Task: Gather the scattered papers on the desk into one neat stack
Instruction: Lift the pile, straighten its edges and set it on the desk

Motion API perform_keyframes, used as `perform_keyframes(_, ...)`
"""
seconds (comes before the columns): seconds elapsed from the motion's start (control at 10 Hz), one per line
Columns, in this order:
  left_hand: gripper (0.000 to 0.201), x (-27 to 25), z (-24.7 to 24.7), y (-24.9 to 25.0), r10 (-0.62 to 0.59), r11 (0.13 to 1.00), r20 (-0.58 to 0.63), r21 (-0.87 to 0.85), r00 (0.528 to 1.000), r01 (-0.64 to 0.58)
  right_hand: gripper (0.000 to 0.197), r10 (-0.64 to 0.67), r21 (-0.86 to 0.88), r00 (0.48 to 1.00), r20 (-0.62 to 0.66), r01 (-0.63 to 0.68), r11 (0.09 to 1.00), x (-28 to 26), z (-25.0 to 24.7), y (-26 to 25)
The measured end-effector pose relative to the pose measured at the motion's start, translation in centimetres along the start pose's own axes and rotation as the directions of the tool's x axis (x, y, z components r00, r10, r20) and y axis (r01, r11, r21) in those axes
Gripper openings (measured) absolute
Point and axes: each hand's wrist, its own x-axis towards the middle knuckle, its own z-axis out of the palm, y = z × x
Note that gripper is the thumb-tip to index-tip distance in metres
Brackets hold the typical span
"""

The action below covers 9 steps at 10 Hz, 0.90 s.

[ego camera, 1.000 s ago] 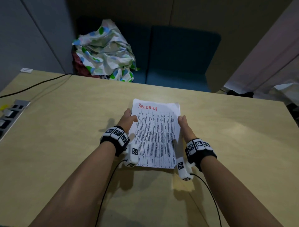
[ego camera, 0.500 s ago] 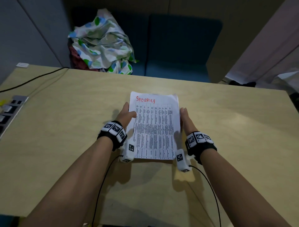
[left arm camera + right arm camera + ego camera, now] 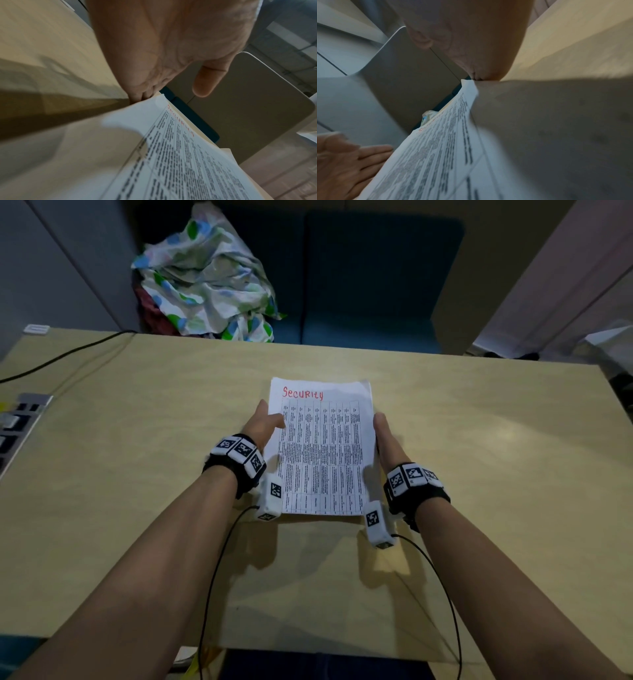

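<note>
A stack of white papers (image 3: 322, 446) lies in the middle of the wooden desk (image 3: 479, 457); its top sheet bears a printed table under "Security" in red. My left hand (image 3: 262, 422) lies along the stack's left edge with straight fingers, the thumb reaching over the sheet's margin. In the left wrist view the left hand's fingertips (image 3: 142, 94) meet the stack (image 3: 180, 155) at its edge, and the thumb hovers above it. My right hand (image 3: 385, 433) stands flat against the right edge. In the right wrist view the right hand (image 3: 471, 40) touches the stack (image 3: 436, 162) with its fingertips.
A crumpled patterned cloth (image 3: 209, 278) lies on a dark blue seat (image 3: 370, 285) beyond the desk's far edge. A black cable (image 3: 61, 357) runs over the far left corner. A socket panel (image 3: 17, 426) sits at the left edge. Bare desk surrounds the stack.
Both hands stay at the sides of the stack. The head view has tilted, so everything sits higher in the picture; the stack itself has hardly shifted on the desk.
</note>
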Motion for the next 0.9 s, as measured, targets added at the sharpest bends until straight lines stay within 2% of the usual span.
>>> perform_keyframes(0.1, 0.044, -5.2, 0.5, 1.6, 0.004, 0.998, 0.034, -0.062, 0.999, -0.001, 0.101, 0.000, 0.007, 1.000, -0.028, 0.000, 1.000, -1.7, -0.3, -0.5)
perform_keyframes(0.2, 0.048, -6.2, -0.6, -2.2, -0.118, 0.978, 0.087, -0.165, 0.989, 0.131, 0.084, -0.019, -0.059, 0.996, -0.085, 0.014, 0.998, -4.3, -1.0, -0.5)
perform_keyframes(0.3, 0.067, -10.2, -0.5, -3.2, -0.056, 0.963, 0.052, -0.261, 0.997, 0.068, 0.073, 0.000, -0.113, 0.997, -0.083, -0.009, 0.994, -6.0, -1.9, 1.6)
perform_keyframes(0.4, 0.044, -12.1, 0.1, -2.4, -0.024, 0.970, 0.043, -0.241, 0.999, 0.034, 0.076, 0.021, -0.129, 0.996, -0.087, -0.032, 0.991, -7.1, -1.9, 3.3)
perform_keyframes(0.5, 0.034, -12.8, 0.4, -3.1, -0.004, 0.962, 0.095, -0.272, 0.995, 0.030, 0.082, 0.043, -0.015, 0.999, -0.008, -0.043, 0.999, -8.3, -0.9, 3.7)
perform_keyframes(0.7, 0.047, -12.7, 0.5, -3.0, -0.045, 0.971, 0.100, -0.229, 0.994, 0.067, 0.102, 0.048, -0.016, 0.998, 0.028, -0.048, 0.999, -7.6, -0.4, 5.2)
perform_keyframes(0.9, 0.062, -11.3, 0.1, -4.0, -0.043, 0.973, 0.080, -0.221, 0.996, 0.059, 0.107, 0.026, -0.059, 0.999, -0.020, -0.027, 0.998, -8.4, 0.4, 4.4)
